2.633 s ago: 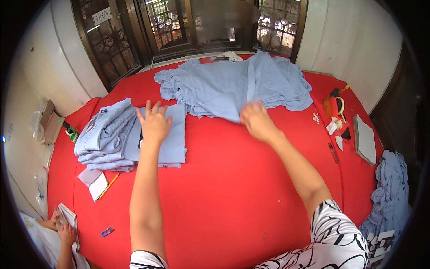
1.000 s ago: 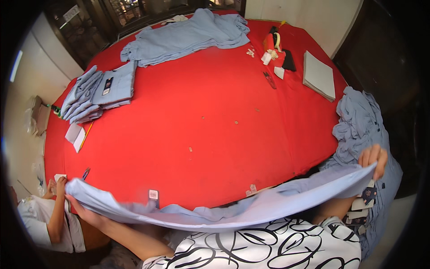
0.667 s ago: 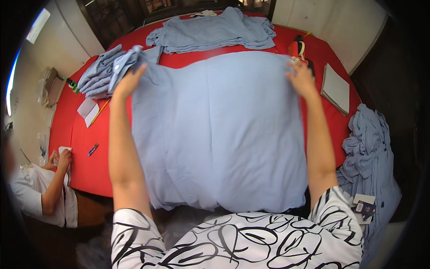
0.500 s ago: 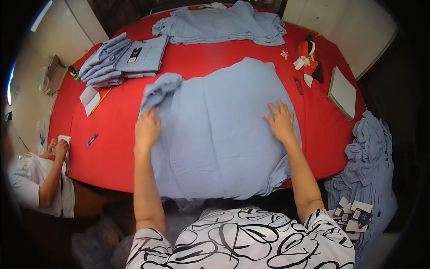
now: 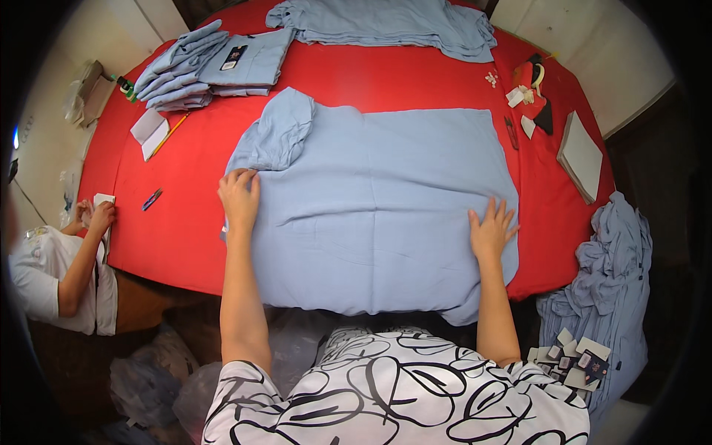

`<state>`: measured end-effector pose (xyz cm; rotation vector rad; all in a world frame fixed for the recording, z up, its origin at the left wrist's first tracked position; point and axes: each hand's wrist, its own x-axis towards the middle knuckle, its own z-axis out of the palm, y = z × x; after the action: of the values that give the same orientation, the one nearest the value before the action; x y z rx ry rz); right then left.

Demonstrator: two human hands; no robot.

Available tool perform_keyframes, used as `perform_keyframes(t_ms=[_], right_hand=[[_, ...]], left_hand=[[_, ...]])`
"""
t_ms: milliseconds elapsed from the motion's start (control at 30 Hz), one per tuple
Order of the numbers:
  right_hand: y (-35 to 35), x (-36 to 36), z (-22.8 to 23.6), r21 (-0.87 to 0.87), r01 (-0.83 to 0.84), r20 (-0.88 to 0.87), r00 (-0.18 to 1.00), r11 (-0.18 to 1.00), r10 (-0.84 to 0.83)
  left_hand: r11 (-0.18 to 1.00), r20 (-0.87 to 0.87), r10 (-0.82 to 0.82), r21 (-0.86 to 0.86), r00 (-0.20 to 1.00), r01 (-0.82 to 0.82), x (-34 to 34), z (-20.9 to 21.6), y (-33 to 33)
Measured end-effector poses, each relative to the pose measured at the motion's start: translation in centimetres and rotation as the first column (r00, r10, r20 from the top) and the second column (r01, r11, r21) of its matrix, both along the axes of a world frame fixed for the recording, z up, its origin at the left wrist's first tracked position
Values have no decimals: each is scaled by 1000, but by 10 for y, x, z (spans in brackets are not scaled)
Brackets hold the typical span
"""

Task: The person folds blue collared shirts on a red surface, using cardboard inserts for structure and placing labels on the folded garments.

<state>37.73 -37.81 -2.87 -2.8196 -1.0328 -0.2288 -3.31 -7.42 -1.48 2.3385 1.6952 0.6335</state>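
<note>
A light blue shirt (image 5: 386, 185) lies spread in front of me with its near edge at the table's front edge. One short sleeve (image 5: 278, 133) lies out at its upper left, and low creases run across the body. My left hand (image 5: 239, 200) is at the shirt's left edge just below that sleeve, its fingers bent and closed on the cloth. Flat on the right part of the shirt rests my right hand (image 5: 492, 230), fingers spread, close to the right edge.
Folded blue shirts (image 5: 245, 63) are stacked at the far left of the red table (image 5: 174, 237), and more shirts (image 5: 386, 26) lie at the back. Scissors (image 5: 511, 132) and a paper stack (image 5: 581, 157) are at right. A hanging garment pile (image 5: 619, 252) bears tags. A co-worker (image 5: 63, 282) sits left.
The shirt has come down flatter, its far edge now straighter and its sleeve opened out from a bunch. My right hand has moved nearer me and right; my left fingers have closed on the cloth.
</note>
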Motion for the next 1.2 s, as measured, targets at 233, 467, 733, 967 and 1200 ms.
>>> perform_keyframes(t_ms=[233, 467, 733, 967, 1200], right_hand=[[139, 44, 14, 185, -415, 17, 908, 891, 420], [223, 45, 18, 105, -68, 14, 998, 992, 67], [360, -72, 24, 448, -418, -124, 847, 790, 518], [386, -41, 8, 396, -242, -105, 947, 886, 305], [326, -20, 48, 580, -291, -215, 846, 761, 487]], left_hand=[[980, -83, -52, 187, 995, 66, 55, -25, 69], [969, -256, -114, 187, 960, 165, 47, -25, 103], [970, -241, -109, 184, 964, 156, 54, -17, 99], [985, -239, -84, 130, 967, 118, 56, -11, 100], [984, -244, -39, 159, 969, 80, 52, -15, 98]])
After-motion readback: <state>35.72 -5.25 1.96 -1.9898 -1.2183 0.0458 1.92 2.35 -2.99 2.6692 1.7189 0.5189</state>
